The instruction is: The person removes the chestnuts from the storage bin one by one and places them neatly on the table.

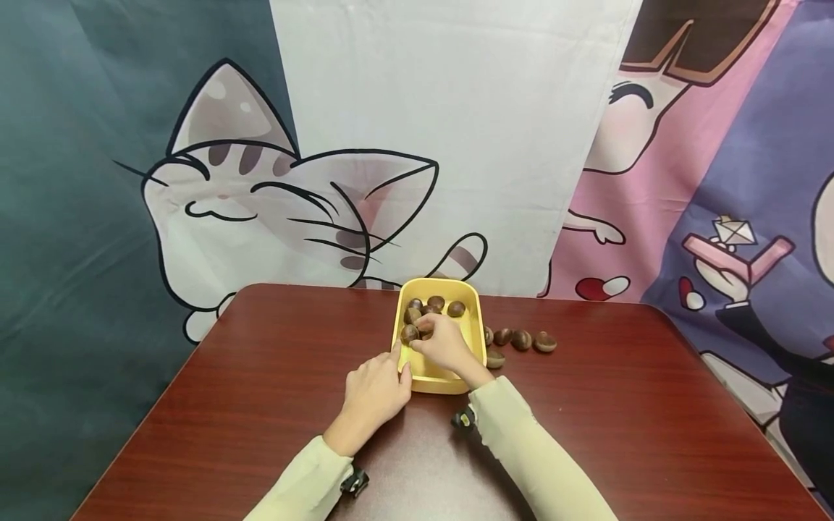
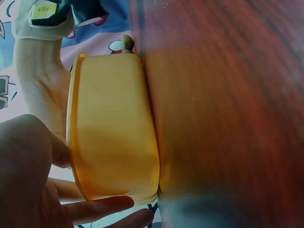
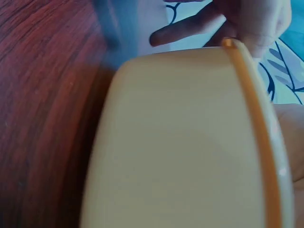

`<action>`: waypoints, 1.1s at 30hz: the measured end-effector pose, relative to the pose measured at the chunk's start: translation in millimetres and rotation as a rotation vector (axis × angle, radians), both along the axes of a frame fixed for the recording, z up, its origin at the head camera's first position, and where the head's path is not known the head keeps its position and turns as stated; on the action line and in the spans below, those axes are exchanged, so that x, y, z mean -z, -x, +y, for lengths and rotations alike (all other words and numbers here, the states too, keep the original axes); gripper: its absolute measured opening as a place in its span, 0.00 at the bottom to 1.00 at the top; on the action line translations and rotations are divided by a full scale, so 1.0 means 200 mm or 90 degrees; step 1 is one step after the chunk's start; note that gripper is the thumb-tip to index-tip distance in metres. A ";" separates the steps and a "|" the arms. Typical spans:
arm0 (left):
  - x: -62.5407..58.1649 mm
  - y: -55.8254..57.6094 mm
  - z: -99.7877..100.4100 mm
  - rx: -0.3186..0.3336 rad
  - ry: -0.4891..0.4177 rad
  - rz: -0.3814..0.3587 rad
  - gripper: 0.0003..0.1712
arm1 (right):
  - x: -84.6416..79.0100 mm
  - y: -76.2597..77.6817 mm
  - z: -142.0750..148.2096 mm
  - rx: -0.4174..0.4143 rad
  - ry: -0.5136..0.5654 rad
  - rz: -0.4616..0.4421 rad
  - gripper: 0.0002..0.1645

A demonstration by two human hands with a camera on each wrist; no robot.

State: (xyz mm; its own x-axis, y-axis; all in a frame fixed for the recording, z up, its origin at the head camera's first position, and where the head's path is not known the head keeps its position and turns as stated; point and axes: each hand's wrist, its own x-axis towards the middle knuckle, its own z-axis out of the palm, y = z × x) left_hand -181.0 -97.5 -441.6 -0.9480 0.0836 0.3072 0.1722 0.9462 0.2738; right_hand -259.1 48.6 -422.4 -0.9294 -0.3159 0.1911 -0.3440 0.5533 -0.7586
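A yellow plastic tub [image 1: 439, 386] stands on the table with several brown chestnuts [image 1: 436, 302] inside, mostly toward its left and far part. My right hand [image 1: 446, 344] reaches in over the tub, thumb and curled index finger around a chestnut among the others; the fingers partly hide it. At the near left corner, my left hand [image 1: 374, 387] rests against the tub's rim and outer wall, its fingers fairly straight. The left wrist view shows that thumb at the rim and the fingers [image 2: 99, 209] beside the wall. In the right wrist view the tub wall [image 3: 175, 142] hides the right fingers.
More chestnuts [image 1: 521, 340] lie on the table just right of the tub, one of them [image 1: 495, 359] close to its wall. The reddish-brown table [image 1: 293, 347] ends at a back edge near a cartoon-printed cloth [image 1: 417, 108].
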 end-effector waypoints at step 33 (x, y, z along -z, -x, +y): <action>-0.02 0.01 0.00 -0.003 0.002 -0.028 0.30 | 0.12 0.05 -0.06 0.002 -0.028 -0.078 0.24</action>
